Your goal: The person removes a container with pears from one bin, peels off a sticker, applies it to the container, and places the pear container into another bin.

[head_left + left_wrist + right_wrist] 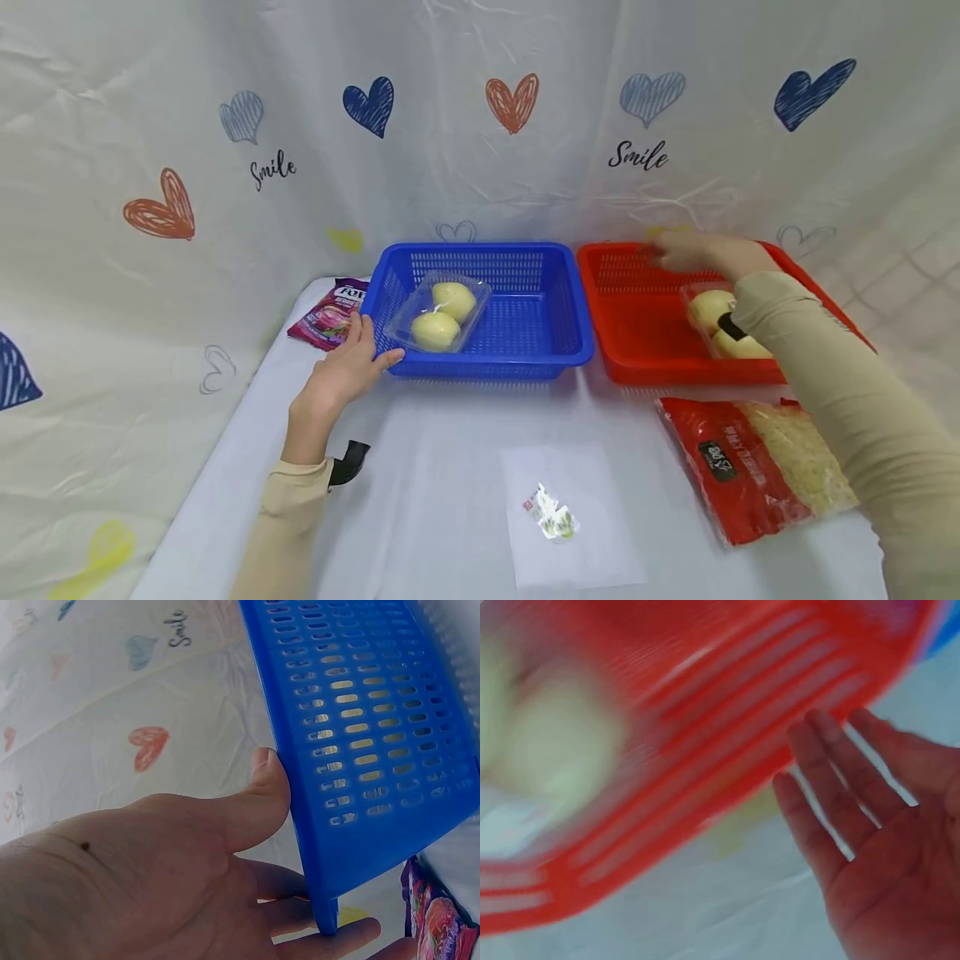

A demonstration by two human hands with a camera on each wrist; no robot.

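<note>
My left hand [347, 367] is at the near left corner of a blue basket [480, 365], its thumb and extended fingers against the rim. Inside that basket, on the left, a clear plastic pack [474, 287] holds two pale yellow round fruits [453, 300]. My right hand [690, 250] hovers over the far part of a red basket [622, 333], fingers loosely spread and holding nothing. A similar pack with two pale fruits [711, 308] sits in the red basket's right side, partly hidden by my right sleeve. In the right wrist view, the fingertips overlap the red rim.
A purple snack bag [322, 321] lies left of the blue basket, partly behind it. In front of the red basket is a red and clear food bag [757, 467]. A white sheet [585, 550] with a shiny small packet [552, 512] lies near the front middle.
</note>
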